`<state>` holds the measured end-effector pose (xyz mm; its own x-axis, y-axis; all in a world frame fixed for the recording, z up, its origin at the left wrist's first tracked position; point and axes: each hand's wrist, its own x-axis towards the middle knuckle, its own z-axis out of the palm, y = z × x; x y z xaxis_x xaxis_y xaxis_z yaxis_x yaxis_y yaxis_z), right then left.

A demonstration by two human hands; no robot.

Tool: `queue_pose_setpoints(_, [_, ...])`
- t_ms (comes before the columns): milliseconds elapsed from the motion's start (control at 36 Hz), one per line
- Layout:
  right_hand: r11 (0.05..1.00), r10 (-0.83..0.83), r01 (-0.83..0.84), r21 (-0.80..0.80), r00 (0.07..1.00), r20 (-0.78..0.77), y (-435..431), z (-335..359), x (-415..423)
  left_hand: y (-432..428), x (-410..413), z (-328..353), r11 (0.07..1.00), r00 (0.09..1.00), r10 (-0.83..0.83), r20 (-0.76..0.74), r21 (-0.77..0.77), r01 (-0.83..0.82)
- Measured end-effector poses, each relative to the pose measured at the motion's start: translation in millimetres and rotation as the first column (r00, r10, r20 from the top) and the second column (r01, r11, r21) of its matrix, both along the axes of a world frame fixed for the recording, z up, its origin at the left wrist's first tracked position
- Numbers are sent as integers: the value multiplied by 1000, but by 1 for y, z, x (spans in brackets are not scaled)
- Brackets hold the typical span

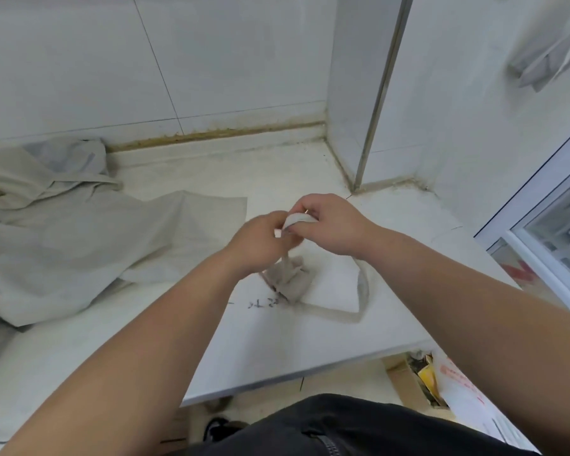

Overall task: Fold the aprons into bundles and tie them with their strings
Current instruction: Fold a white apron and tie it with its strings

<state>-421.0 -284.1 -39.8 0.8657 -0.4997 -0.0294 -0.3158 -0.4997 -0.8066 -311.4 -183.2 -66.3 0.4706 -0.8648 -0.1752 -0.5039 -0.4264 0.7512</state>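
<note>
While the apron bundle [290, 279] sits on the counter [277, 350] just below the wrists, the left hand [260, 240] and right hand [331, 225] each pinch its string [298, 219] with curled fingers, and a slack loop trails to the right. Pulling up too hard could lift or unroll the small bundle. Slack left in the wrap would probably let the knot slip. Unfolded aprons [79, 232] lie to the left.

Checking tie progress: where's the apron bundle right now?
Head view, centre: the apron bundle sits on the white counter just below the left hand and right hand, which hold its string above it; the unfolded aprons lie to its left.
</note>
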Motion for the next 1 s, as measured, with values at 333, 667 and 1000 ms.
queue_pose_setpoints(333, [770,-608,563,299,790,79,-38,6,-36,-8,22,11,853,856,391,-338,-216,-475])
queue_pose_setpoints(667, [670,-628,460,583,770,113,-18,66,0,-12,26,62,925,874,135,-468,-258,-281])
queue_pose_setpoints(1000, [738,-578,403,541,792,198,-63,104,-20,-73,-10,117,888,800,-78,-594,-406,-215])
